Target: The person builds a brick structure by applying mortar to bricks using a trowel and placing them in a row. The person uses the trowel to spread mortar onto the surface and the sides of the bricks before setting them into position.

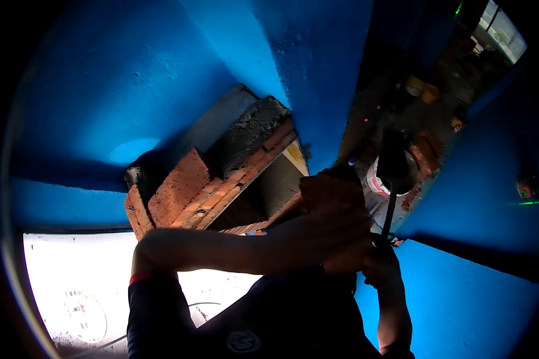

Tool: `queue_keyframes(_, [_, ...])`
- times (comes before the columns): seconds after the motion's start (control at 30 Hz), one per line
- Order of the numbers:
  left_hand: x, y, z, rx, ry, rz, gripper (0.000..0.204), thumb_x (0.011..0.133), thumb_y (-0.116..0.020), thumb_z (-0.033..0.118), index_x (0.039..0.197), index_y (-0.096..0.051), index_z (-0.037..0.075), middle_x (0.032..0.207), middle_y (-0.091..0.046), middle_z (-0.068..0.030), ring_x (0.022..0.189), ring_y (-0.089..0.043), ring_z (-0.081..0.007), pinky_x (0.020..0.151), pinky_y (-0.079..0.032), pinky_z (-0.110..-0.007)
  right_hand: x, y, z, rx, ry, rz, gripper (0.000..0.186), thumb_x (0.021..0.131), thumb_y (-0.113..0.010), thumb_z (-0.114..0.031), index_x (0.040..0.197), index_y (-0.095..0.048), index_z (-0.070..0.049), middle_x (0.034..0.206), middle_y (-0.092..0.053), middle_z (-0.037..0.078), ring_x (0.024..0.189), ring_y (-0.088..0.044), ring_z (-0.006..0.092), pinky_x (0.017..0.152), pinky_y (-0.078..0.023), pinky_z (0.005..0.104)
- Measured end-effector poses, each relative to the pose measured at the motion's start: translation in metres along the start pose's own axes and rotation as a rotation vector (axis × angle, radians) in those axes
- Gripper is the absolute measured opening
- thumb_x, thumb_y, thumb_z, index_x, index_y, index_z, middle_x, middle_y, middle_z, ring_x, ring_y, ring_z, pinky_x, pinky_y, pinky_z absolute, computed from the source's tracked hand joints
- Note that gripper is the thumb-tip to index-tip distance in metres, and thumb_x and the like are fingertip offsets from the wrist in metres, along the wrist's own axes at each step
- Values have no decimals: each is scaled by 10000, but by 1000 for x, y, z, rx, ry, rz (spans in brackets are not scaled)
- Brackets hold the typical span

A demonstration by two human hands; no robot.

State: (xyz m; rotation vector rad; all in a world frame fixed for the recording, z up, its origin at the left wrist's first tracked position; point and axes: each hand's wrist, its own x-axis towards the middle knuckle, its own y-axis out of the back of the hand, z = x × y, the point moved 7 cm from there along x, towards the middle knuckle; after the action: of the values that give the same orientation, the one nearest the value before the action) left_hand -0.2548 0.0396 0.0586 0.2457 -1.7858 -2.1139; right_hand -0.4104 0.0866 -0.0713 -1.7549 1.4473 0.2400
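My left arm reaches across my body, and my left hand [347,233] is in deep shadow, closed around a dark reddish-brown brick [332,190]. Just below it, my right hand [382,260] grips the handle of a trowel. The trowel [393,149] has a dark blade and a long curved neck, and its blade shows over a white bucket [374,180] with red marking. To the left stands a low brick structure [221,194] with grey mortar [251,134] on top. One loose-looking red brick [179,188] leans at its left end.
Blue walls [132,66] enclose the corner. Red bricks [425,157] lie beside the bucket, with yellow containers [422,88] farther back. A small device [526,188] casts a green line on the right wall. A bright pale area [60,269] shows at lower left.
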Motion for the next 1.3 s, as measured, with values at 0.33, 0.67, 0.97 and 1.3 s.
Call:
queue_keyframes(0.33, [10,26,-21,-138,9,-218,892,651,-761,399,1390,-373,86,1298,-451,-187,1228,-409,-365,1065,-255,-543,-19,16,-13,122,173,-118,383,885,-547,-256,1171,-515,-3,965,-634,169,388,-446,149,360,-344,278])
queue_keyframes(0.67, [-86,121,-167,-369,983,393,737,577,-849,338,1177,-574,10,1149,-593,-163,1090,-530,-309,944,-451,-396,-29,69,37,578,249,-86,362,1008,-395,-346,1154,-450,-19,1054,-624,221,314,-250,30,296,-187,210])
queue_keyframes(0.97, [-122,73,-242,292,1126,49,824,576,-815,468,1247,-528,84,1157,-581,-155,1061,-514,-299,951,-415,-397,-21,94,78,519,315,55,330,933,-492,-94,1232,-406,17,1067,-595,174,383,-317,48,347,-247,207])
queue_keyframes(1.3, [-109,58,-233,105,1233,-38,1028,586,-780,542,1415,-337,125,1333,-441,-180,1212,-384,-351,1079,-286,-434,-18,98,94,480,233,65,351,1034,-295,-335,1189,-445,-58,1039,-603,150,310,-278,73,279,-250,215])
